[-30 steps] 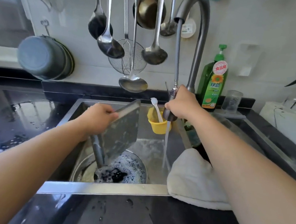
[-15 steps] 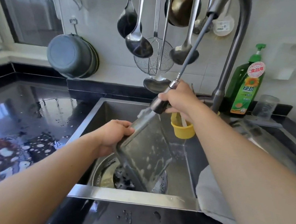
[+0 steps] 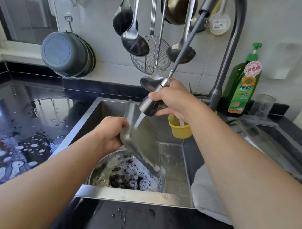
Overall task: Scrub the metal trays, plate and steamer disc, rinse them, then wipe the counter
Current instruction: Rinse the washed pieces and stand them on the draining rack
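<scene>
My left hand (image 3: 111,134) grips the left edge of a rectangular metal tray (image 3: 142,140), tilted steeply over the sink (image 3: 130,195). My right hand (image 3: 173,100) holds the pull-out spray head (image 3: 149,106) on its hose, just above the tray's upper end. Water runs from it down the tray's inner face. Below the tray sits a round metal bowl (image 3: 98,173) full of dark, foamy water. A white cloth (image 3: 206,197) lies over the sink's right front corner.
A yellow cup (image 3: 180,129) hangs inside the sink's back wall. Green dish soap (image 3: 244,83) and a glass (image 3: 262,106) stand behind the tap (image 3: 228,53). Ladles and a strainer (image 3: 151,55) hang above. The black counter (image 3: 16,133) on the left is wet and spotted with foam.
My right hand pulled the spray head out and left from under the tap to above the tray. My left hand turned the tray so its inner face takes the water.
</scene>
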